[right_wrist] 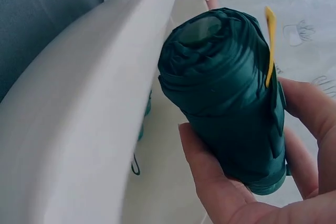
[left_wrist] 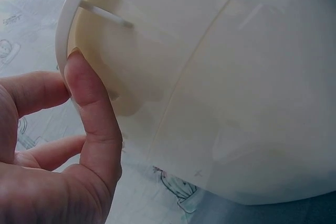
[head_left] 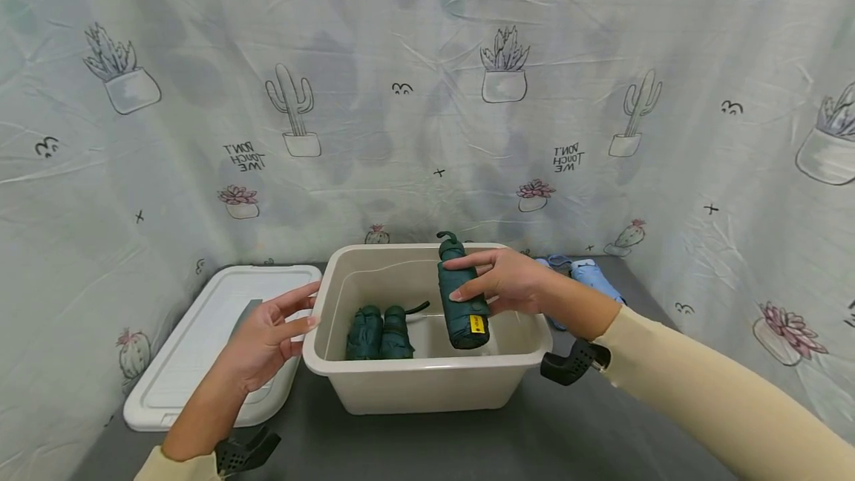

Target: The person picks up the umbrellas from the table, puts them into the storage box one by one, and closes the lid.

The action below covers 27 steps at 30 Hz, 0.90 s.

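Note:
Inside the cream plastic bin [head_left: 427,384], two dark green folded umbrellas [head_left: 364,334] [head_left: 397,334] lie side by side at the left end. My right hand [head_left: 517,280] grips a third green folded umbrella [head_left: 464,299] around its middle, thumb on one side and fingers on the other. This umbrella is tilted over the right half of the bin, its wrist loop up and its yellow tag [right_wrist: 271,45] near the lower end. At the bin's left rim [left_wrist: 64,30], my left hand [head_left: 267,332] pinches the edge between thumb and fingers.
A white lid [head_left: 200,347] lies flat on the dark grey table [head_left: 588,421] left of the bin. Light blue folded umbrellas [head_left: 594,277] lie behind the right end of the bin, partly hidden by my right arm. A patterned curtain [head_left: 427,132] hangs behind and around the table.

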Each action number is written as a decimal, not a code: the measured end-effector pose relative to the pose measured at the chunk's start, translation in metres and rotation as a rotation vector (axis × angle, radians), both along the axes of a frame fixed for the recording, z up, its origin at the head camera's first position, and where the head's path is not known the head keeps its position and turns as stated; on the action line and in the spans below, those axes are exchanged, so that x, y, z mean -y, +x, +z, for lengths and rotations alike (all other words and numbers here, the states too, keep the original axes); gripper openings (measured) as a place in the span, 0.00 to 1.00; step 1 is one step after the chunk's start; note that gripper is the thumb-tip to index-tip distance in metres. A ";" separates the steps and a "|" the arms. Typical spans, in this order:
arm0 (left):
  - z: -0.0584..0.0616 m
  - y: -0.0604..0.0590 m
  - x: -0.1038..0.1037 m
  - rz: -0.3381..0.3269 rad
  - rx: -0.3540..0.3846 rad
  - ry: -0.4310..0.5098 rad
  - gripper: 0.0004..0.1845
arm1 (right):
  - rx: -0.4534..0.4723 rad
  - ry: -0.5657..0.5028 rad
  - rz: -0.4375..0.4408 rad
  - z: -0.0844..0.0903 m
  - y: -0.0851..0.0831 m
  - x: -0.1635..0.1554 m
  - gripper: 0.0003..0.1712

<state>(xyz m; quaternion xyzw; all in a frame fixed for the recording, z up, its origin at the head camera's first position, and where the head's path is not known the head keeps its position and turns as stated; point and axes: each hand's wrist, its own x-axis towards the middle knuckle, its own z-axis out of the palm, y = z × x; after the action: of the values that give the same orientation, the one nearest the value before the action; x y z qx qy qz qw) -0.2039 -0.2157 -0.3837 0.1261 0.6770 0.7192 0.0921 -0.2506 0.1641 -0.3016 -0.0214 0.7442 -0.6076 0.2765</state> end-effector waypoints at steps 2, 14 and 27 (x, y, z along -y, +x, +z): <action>0.001 0.000 0.000 0.002 -0.002 -0.007 0.33 | 0.009 0.019 0.005 -0.001 -0.004 0.004 0.35; 0.004 -0.003 0.000 -0.013 0.016 0.019 0.33 | 0.102 0.119 0.101 -0.005 -0.023 0.027 0.33; 0.005 -0.003 0.000 -0.044 0.010 0.057 0.32 | 0.156 0.230 0.178 -0.017 -0.043 0.044 0.33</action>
<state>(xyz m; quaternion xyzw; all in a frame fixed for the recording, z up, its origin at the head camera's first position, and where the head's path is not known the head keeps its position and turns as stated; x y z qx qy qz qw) -0.2072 -0.2160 -0.3790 0.1399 0.6526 0.7368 0.1078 -0.2940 0.1199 -0.3183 -0.0083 0.7805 -0.4911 0.3868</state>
